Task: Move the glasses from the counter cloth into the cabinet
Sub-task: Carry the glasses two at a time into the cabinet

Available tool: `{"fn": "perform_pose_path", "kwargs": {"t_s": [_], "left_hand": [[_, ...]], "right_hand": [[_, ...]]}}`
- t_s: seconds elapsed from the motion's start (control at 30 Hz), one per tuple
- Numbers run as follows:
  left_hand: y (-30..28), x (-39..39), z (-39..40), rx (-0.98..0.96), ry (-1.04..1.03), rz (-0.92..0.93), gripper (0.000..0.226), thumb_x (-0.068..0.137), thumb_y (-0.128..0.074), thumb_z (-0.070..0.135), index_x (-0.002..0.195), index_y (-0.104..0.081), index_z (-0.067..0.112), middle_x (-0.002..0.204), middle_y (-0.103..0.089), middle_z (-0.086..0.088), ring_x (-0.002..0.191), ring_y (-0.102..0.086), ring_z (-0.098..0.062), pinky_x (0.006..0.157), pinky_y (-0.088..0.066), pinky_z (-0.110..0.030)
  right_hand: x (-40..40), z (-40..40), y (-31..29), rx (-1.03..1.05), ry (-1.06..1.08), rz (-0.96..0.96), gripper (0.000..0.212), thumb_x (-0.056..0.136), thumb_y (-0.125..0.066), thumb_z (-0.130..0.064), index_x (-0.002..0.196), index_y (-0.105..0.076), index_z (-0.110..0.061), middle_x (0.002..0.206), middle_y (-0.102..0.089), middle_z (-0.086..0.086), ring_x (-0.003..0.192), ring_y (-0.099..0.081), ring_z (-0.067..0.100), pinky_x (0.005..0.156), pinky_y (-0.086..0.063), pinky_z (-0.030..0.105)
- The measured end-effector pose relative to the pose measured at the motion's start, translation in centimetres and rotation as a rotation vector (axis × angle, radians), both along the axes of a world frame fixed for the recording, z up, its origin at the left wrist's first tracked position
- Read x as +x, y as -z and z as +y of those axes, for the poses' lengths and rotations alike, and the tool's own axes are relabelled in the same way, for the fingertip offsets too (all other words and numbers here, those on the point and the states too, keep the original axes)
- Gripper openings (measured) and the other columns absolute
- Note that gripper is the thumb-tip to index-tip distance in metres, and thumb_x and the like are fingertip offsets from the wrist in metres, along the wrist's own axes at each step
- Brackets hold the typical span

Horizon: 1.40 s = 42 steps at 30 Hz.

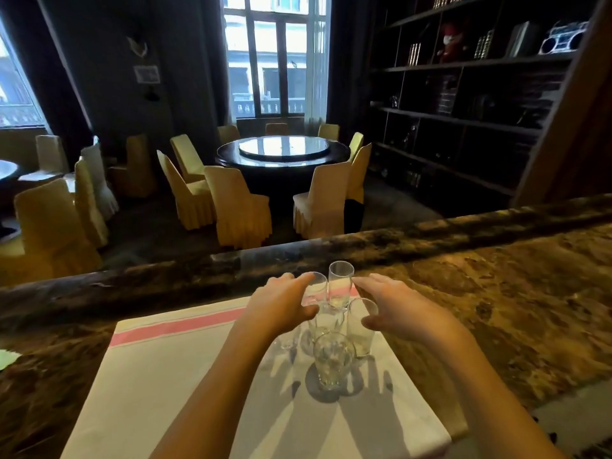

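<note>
Hands are reaching out over a cluster of clear glasses standing upright on a white cloth with a pink stripe, spread near the far edge of a dark marbled surface. The person's left hand is hanging spread, fingers loosely splayed, beside a glass at the far left of the group; whether the fingertips are touching it is not clear. The right hand is likewise wide, thumb and fingers parted, hovering just beside a tall tumbler on the cluster's right. Neither hand is holding anything. A slim tall glass is standing at the back, toward the cloth's far edge, and a wider one nearest the person. The glasses are packed close, some probably touching. They look thin-walled, light, smooth and breakable, so a firm wrap around the mid-body of each, lifting straight up to avoid knocking neighbours, seems the safest hold. No cabinet is identifiable; dark shelving is lining the room's right side, beyond a round dining table ringed by covered chairs.
</note>
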<state>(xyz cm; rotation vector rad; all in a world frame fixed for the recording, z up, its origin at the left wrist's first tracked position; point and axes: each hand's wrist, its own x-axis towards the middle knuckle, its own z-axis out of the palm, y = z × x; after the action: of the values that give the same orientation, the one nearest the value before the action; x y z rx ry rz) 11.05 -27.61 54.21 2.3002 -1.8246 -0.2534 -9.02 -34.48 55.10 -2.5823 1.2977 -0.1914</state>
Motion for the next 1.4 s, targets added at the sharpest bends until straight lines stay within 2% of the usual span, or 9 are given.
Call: {"fn": "perform_pose_path", "kwargs": {"t_s": [0.2, 0.4, 0.5, 0.57, 0.67, 0.83, 0.9, 1.17, 1.4], "left_hand": [[1.3, -1.0, -8.3, 0.03, 0.067, -0.044, 0.071, 0.089, -0.064, 0.05, 0.15, -0.03, 0.035, 0.155, -0.038, -0.003, 0.134, -0.046, -0.03, 0.104, -0.045, -0.047], [2.2, -1.8, -13.7, 0.162, 0.228, -0.082, 0.073, 0.094, -0.063, 0.038, 0.153, -0.021, 0.04, 0.163, -0.016, -0.008, 0.143, -0.03, -0.039, 0.111, -0.035, -0.052], [2.7, -1.9, -15.5, 0.197, 0.271, -0.085, 0.072, 0.092, -0.067, 0.03, 0.151, -0.027, 0.04, 0.16, -0.022, -0.008, 0.138, -0.036, -0.039, 0.109, -0.039, -0.05], [3.1, -2.0, -16.5, 0.241, 0.277, -0.084, 0.07, 0.091, -0.07, 0.025, 0.149, -0.033, 0.036, 0.151, -0.033, -0.008, 0.129, -0.047, -0.036, 0.103, -0.046, -0.045], [3.6, -2.3, -17.2, 0.266, 0.286, -0.093, 0.067, 0.09, -0.07, 0.019, 0.147, -0.038, 0.031, 0.144, -0.038, -0.009, 0.119, -0.054, -0.034, 0.097, -0.05, -0.04], [3.6, -2.2, -17.9, 0.231, 0.333, -0.083, 0.056, 0.088, -0.072, 0.014, 0.138, -0.05, 0.027, 0.135, -0.045, -0.009, 0.111, -0.056, -0.031, 0.091, -0.051, -0.036], [3.6, -2.0, -18.0, 0.208, 0.347, -0.059, 0.053, 0.087, -0.073, 0.015, 0.135, -0.052, 0.026, 0.134, -0.046, -0.008, 0.11, -0.056, -0.03, 0.087, -0.051, -0.033], [1.0, -0.7, -17.3, 0.067, 0.401, 0.012, 0.048, 0.089, -0.072, 0.02, 0.132, -0.053, 0.025, 0.129, -0.048, -0.008, 0.11, -0.056, -0.03, 0.089, -0.05, -0.036], [-5.3, 4.1, -14.6, -0.037, 0.325, 0.022, 0.048, 0.088, -0.072, 0.021, 0.131, -0.053, 0.025, 0.126, -0.045, -0.007, 0.108, -0.054, -0.026, 0.082, -0.046, -0.029]], "right_hand": [[0.7, -3.7, 1.9, 0.106, -0.133, 0.053, 0.082, 0.083, -0.077, -0.025, 0.148, -0.03, -0.042, 0.15, -0.038, -0.009, 0.128, -0.044, 0.019, 0.098, -0.05, 0.036], [1.1, -5.3, 3.0, 0.188, -0.24, 0.16, 0.081, 0.085, -0.075, -0.018, 0.149, -0.031, -0.037, 0.148, -0.042, -0.003, 0.118, -0.052, 0.023, 0.089, -0.051, 0.032], [1.6, -5.7, 3.7, 0.201, -0.272, 0.194, 0.079, 0.084, -0.076, -0.015, 0.147, -0.034, -0.041, 0.143, -0.047, 0.0, 0.111, -0.056, 0.023, 0.086, -0.056, 0.033], [1.9, -5.9, 4.3, 0.211, -0.283, 0.197, 0.08, 0.084, -0.076, -0.015, 0.146, -0.034, -0.041, 0.144, -0.047, -0.001, 0.112, -0.057, 0.024, 0.086, -0.056, 0.033], [1.9, -6.0, 4.9, 0.2, -0.294, 0.205, 0.078, 0.083, -0.077, -0.016, 0.146, -0.037, -0.039, 0.145, -0.046, -0.002, 0.113, -0.056, 0.023, 0.085, -0.056, 0.03], [1.9, -5.9, 4.7, 0.236, -0.26, 0.199, 0.065, 0.085, -0.075, -0.012, 0.139, -0.045, -0.031, 0.129, -0.049, 0.001, 0.088, -0.053, 0.016, 0.059, -0.044, 0.018], [1.9, -5.8, 4.5, 0.238, -0.241, 0.199, 0.062, 0.085, -0.075, -0.012, 0.137, -0.046, -0.031, 0.126, -0.049, 0.001, 0.085, -0.053, 0.015, 0.056, -0.04, 0.018], [1.2, -6.9, 1.8, 0.191, -0.083, 0.17, 0.062, 0.083, -0.075, -0.013, 0.133, -0.046, -0.036, 0.125, -0.046, -0.004, 0.098, -0.053, 0.015, 0.068, -0.045, 0.023], [3.7, -8.4, -3.2, 0.031, -0.008, 0.111, 0.06, 0.08, -0.079, -0.015, 0.127, -0.05, -0.038, 0.118, -0.046, -0.005, 0.092, -0.052, 0.015, 0.068, -0.049, 0.023]]}}
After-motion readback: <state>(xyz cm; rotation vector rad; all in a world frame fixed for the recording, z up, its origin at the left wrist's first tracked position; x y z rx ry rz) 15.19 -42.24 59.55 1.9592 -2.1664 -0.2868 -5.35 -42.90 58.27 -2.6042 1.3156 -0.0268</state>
